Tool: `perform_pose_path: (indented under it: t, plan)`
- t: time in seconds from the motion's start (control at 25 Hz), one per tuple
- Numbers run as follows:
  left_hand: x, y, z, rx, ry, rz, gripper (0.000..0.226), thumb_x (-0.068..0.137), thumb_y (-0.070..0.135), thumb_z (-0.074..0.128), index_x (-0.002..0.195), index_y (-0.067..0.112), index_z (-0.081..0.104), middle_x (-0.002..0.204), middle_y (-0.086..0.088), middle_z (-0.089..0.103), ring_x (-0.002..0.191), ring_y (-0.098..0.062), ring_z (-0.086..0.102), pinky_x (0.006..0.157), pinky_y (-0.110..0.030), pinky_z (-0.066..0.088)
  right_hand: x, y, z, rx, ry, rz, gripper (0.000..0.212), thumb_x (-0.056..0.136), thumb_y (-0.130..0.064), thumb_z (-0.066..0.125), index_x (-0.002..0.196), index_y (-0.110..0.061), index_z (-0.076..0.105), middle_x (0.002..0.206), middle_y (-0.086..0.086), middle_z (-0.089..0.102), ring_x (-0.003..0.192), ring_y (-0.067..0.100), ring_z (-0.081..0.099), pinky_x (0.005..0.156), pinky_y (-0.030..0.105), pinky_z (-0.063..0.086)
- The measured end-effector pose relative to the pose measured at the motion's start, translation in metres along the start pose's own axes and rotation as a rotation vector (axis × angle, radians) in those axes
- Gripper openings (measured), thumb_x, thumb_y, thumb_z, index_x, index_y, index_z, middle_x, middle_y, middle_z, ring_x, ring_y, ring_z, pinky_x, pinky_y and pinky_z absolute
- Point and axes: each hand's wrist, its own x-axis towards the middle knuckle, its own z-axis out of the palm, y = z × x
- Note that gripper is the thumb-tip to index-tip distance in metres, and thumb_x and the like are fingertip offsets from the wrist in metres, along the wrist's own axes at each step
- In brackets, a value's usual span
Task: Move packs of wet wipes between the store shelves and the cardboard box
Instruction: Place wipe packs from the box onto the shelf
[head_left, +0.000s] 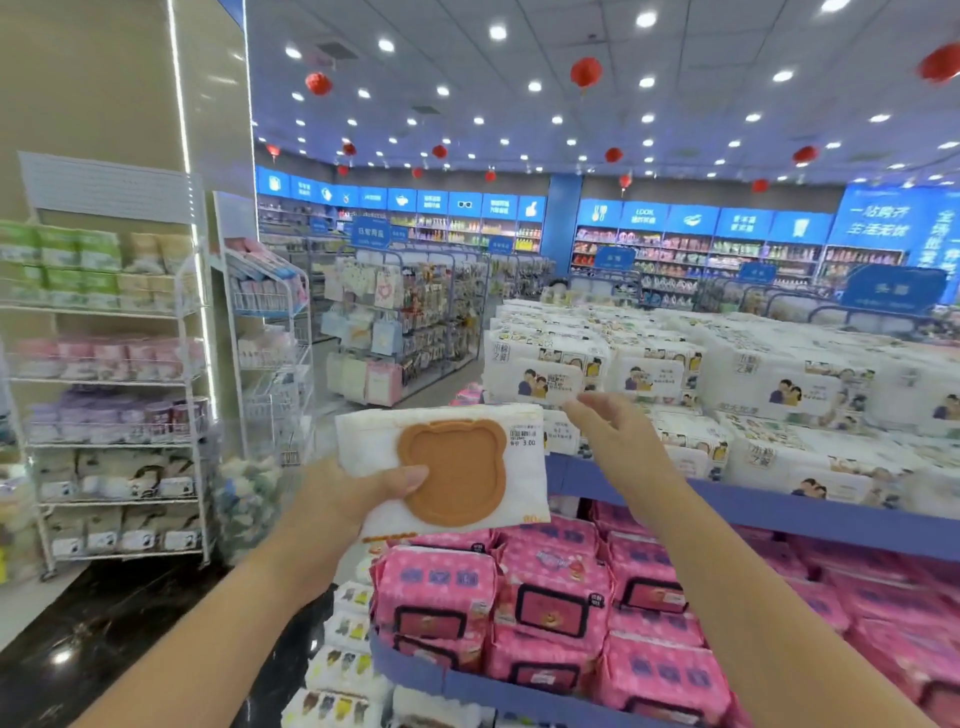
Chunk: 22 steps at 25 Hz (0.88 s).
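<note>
My left hand (347, 500) grips a white pack of wet wipes (467, 467) with a brown bear-shaped lid and a price label, held up in front of the shelves. The thumb lies on the lid. My right hand (618, 436) is raised just right of the pack, fingers spread, holding nothing, close to the white packs on the upper shelf. White packs of wipes (649, 379) are stacked on the upper blue shelf (779, 512). Pink packs (550, 603) fill the lower shelf (498, 688). No cardboard box is in view.
White wire racks (119, 374) with boxed and packed goods stand at the left against a beige wall. A dark floor (104, 623) runs between them and the shelves. More aisles and hanging goods (400, 317) lie further back.
</note>
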Motion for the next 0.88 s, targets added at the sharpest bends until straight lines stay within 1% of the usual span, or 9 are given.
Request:
perform_pose_path:
  t: [0.08, 0.16, 0.28, 0.36, 0.48, 0.6, 0.72, 0.8, 0.88]
  plan:
    - [-0.015, -0.006, 0.006, 0.005, -0.029, -0.035, 0.062, 0.046, 0.034, 0.099, 0.102, 0.014, 0.078, 0.108, -0.018, 0.078, 0.098, -0.035, 0.076, 0.079, -0.039, 0.064, -0.043, -0.001, 0.007, 0.283, -0.140, 0.080, 0.026, 0.099, -0.046, 0.055, 0.116, -0.031, 0.068, 0.126, -0.006, 0.069, 0.108, 0.012, 0.067, 0.098, 0.040, 0.052]
    - [-0.035, -0.012, 0.012, 0.024, -0.048, -0.051, 0.043, 0.067, 0.016, 0.091, 0.107, 0.016, 0.076, 0.109, -0.015, 0.078, 0.103, -0.035, 0.075, 0.082, -0.038, 0.063, -0.080, 0.006, 0.012, 0.417, -0.262, 0.094, 0.029, 0.100, -0.041, 0.054, 0.122, -0.028, 0.068, 0.123, -0.004, 0.072, 0.105, 0.014, 0.070, 0.095, 0.040, 0.054]
    - [-0.063, -0.021, 0.012, 0.061, -0.046, -0.079, 0.047, 0.074, 0.007, 0.080, 0.119, 0.014, 0.069, 0.113, -0.011, 0.078, 0.105, -0.029, 0.075, 0.081, -0.033, 0.062, -0.121, 0.023, 0.017, 0.378, -0.360, -0.008, 0.050, 0.088, -0.041, 0.072, 0.135, -0.030, 0.059, 0.130, -0.005, 0.069, 0.118, 0.016, 0.066, 0.096, 0.039, 0.055]
    - [-0.082, -0.028, 0.002, 0.153, -0.029, -0.119, 0.051, 0.074, 0.010, 0.084, 0.122, 0.015, 0.068, 0.115, -0.008, 0.078, 0.108, -0.027, 0.074, 0.087, -0.034, 0.061, -0.139, 0.034, 0.027, 0.388, -0.387, -0.013, 0.059, 0.078, -0.033, 0.077, 0.133, -0.024, 0.058, 0.122, -0.005, 0.072, 0.112, 0.017, 0.069, 0.083, 0.032, 0.059]
    - [-0.115, -0.053, -0.031, 0.267, 0.011, -0.206, 0.067, 0.067, 0.016, 0.094, 0.126, 0.019, 0.063, 0.116, -0.002, 0.077, 0.109, -0.022, 0.074, 0.091, -0.037, 0.061, -0.170, 0.060, 0.057, 0.362, -0.416, 0.042, 0.072, 0.069, -0.030, 0.080, 0.136, -0.023, 0.054, 0.119, -0.007, 0.072, 0.104, 0.011, 0.071, 0.078, 0.028, 0.060]
    - [-0.140, -0.094, -0.077, 0.351, 0.015, -0.331, 0.083, 0.062, 0.021, 0.098, 0.134, 0.025, 0.059, 0.128, -0.002, 0.072, 0.118, -0.024, 0.069, 0.101, -0.049, 0.056, -0.201, 0.100, 0.102, 0.267, -0.486, 0.149, 0.077, 0.072, -0.029, 0.085, 0.139, -0.035, 0.047, 0.127, -0.020, 0.058, 0.108, -0.002, 0.063, 0.086, 0.027, 0.055]
    - [-0.153, -0.150, -0.119, 0.358, -0.052, -0.427, 0.077, 0.069, 0.005, 0.092, 0.136, 0.023, 0.058, 0.131, -0.004, 0.070, 0.122, -0.025, 0.067, 0.104, -0.052, 0.053, -0.218, 0.149, 0.152, 0.175, -0.542, 0.245, 0.083, 0.069, -0.032, 0.088, 0.139, -0.044, 0.045, 0.142, -0.015, 0.046, 0.127, 0.007, 0.049, 0.102, 0.037, 0.049]
    - [-0.159, -0.198, -0.151, 0.376, -0.076, -0.496, 0.073, 0.072, -0.005, 0.088, 0.134, 0.020, 0.059, 0.129, -0.004, 0.072, 0.120, -0.024, 0.068, 0.102, -0.049, 0.055, -0.221, 0.187, 0.193, 0.154, -0.585, 0.301, 0.083, 0.074, -0.020, 0.089, 0.142, -0.039, 0.045, 0.138, -0.019, 0.048, 0.121, 0.002, 0.052, 0.097, 0.028, 0.051]
    - [-0.160, -0.244, -0.185, 0.400, -0.053, -0.556, 0.075, 0.069, -0.003, 0.091, 0.134, 0.019, 0.059, 0.127, -0.005, 0.073, 0.119, -0.025, 0.069, 0.101, -0.052, 0.055, -0.222, 0.224, 0.235, 0.142, -0.615, 0.353, 0.079, 0.074, -0.009, 0.088, 0.136, -0.036, 0.047, 0.134, -0.017, 0.054, 0.111, -0.003, 0.060, 0.086, 0.022, 0.056]
